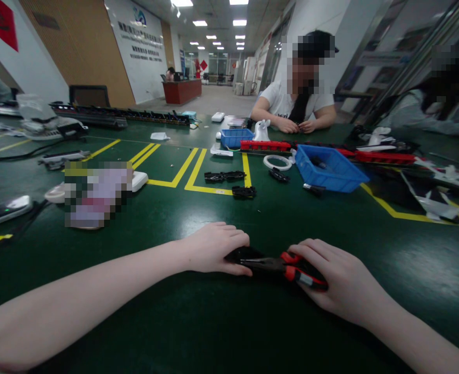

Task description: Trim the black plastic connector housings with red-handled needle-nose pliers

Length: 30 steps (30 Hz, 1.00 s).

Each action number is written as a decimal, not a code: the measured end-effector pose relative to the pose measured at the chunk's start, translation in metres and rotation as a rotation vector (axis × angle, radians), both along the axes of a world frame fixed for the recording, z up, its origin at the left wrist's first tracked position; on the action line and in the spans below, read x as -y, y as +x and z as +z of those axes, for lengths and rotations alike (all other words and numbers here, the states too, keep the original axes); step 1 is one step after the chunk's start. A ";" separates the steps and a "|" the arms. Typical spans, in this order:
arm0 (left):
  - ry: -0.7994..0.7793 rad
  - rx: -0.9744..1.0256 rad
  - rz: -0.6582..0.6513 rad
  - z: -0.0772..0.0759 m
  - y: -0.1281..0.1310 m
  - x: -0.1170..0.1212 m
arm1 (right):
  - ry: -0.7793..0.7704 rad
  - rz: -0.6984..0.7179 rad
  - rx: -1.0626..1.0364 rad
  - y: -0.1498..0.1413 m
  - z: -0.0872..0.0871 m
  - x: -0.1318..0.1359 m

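My right hand (330, 275) is wrapped round the red-and-black handles of a pair of long-nose pliers (272, 265). Their jaws point left, against a black part (245, 253) that my left hand (217, 248) grips between thumb and fingers. Much of that black part is hidden by my fingers, so its kind does not show. I cannot tell whether the jaws are clamped on it. Beyond my hands, several black plastic pieces (224, 176) lie within and beside a yellow tape outline on the green table (167, 306).
A blue bin (330, 169), a smaller blue tray (236, 137), a white tape roll (277, 162) and a red strip (266, 146) lie farther back. A blurred phone-like object (100, 197) is at left. A co-worker (295, 104) sits opposite, handling something black.
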<state>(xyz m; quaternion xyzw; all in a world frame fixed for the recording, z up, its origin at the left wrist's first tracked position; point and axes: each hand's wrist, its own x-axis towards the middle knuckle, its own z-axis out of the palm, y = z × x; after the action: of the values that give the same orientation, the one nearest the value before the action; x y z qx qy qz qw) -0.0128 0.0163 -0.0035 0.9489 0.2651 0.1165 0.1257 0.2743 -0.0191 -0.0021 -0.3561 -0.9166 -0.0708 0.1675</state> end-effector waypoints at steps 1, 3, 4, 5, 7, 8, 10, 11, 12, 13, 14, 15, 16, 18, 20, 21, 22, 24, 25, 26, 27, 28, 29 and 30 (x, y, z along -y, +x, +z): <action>0.003 0.002 0.000 0.000 0.000 0.000 | 0.008 -0.001 0.001 0.000 0.000 0.000; 0.008 0.008 -0.008 -0.001 0.000 0.000 | 0.033 -0.002 0.007 0.000 0.000 -0.001; 0.011 0.010 -0.016 -0.001 0.000 0.000 | 0.043 -0.002 0.010 0.001 0.001 -0.001; 0.016 0.011 -0.025 -0.001 0.000 -0.001 | 0.048 -0.003 0.010 0.001 0.001 -0.002; 0.027 0.009 -0.042 -0.001 -0.001 -0.001 | 0.042 -0.006 0.006 0.000 0.001 -0.001; 0.030 0.007 -0.048 -0.001 -0.001 -0.001 | 0.033 -0.006 0.002 0.000 0.001 -0.001; 0.037 0.003 -0.059 -0.001 -0.001 -0.001 | 0.017 -0.005 -0.005 -0.001 0.001 0.000; 0.041 0.001 -0.062 -0.001 -0.001 -0.002 | 0.015 -0.003 -0.006 -0.002 0.001 0.000; 0.044 -0.002 -0.064 0.000 -0.001 -0.002 | 0.018 0.001 -0.007 -0.002 0.000 0.001; 0.047 -0.006 -0.065 0.000 -0.001 -0.002 | 0.023 0.004 -0.006 -0.001 0.000 0.001; 0.049 -0.011 -0.066 0.000 -0.001 -0.002 | 0.033 0.007 -0.004 -0.001 -0.001 0.001; 0.048 -0.014 -0.065 0.000 -0.001 -0.002 | 0.045 0.010 -0.001 0.000 -0.001 0.001; 0.047 -0.017 -0.065 0.000 -0.001 -0.002 | 0.059 0.014 0.002 0.000 -0.002 0.001; 0.051 -0.019 -0.063 0.000 -0.001 -0.002 | 0.082 0.021 0.010 0.001 -0.002 0.001; 0.051 -0.011 -0.064 0.000 -0.001 -0.002 | 0.088 0.022 0.019 0.002 -0.002 0.001; 0.043 -0.004 -0.063 0.000 -0.001 -0.002 | 0.089 0.019 0.020 0.002 -0.002 0.001; 0.033 0.005 -0.060 -0.001 -0.002 -0.002 | 0.091 0.016 0.020 0.002 -0.002 0.000; 0.001 0.023 -0.051 -0.001 -0.002 -0.003 | 0.110 0.018 0.011 0.003 -0.003 -0.001; -0.015 0.030 -0.047 -0.001 -0.002 -0.003 | 0.126 0.024 0.004 0.004 -0.004 -0.001; -0.025 0.036 -0.044 -0.002 -0.002 -0.004 | 0.141 0.032 -0.002 0.004 -0.004 -0.002; -0.033 0.041 -0.043 -0.002 -0.002 -0.004 | 0.152 0.039 -0.007 0.005 -0.004 -0.002; -0.038 0.044 -0.045 -0.002 -0.002 -0.005 | 0.158 0.047 -0.012 0.005 -0.004 -0.003; -0.040 0.045 -0.046 -0.002 -0.002 -0.005 | 0.163 0.052 -0.019 0.005 -0.004 -0.003; -0.039 0.046 -0.046 -0.002 -0.002 -0.006 | 0.165 0.054 -0.022 0.005 -0.004 -0.003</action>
<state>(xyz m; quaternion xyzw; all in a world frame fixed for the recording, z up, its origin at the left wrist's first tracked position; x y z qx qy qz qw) -0.0145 0.0218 -0.0050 0.9492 0.2425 0.1301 0.1527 0.2797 -0.0157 -0.0066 -0.3169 -0.9150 -0.1377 0.2082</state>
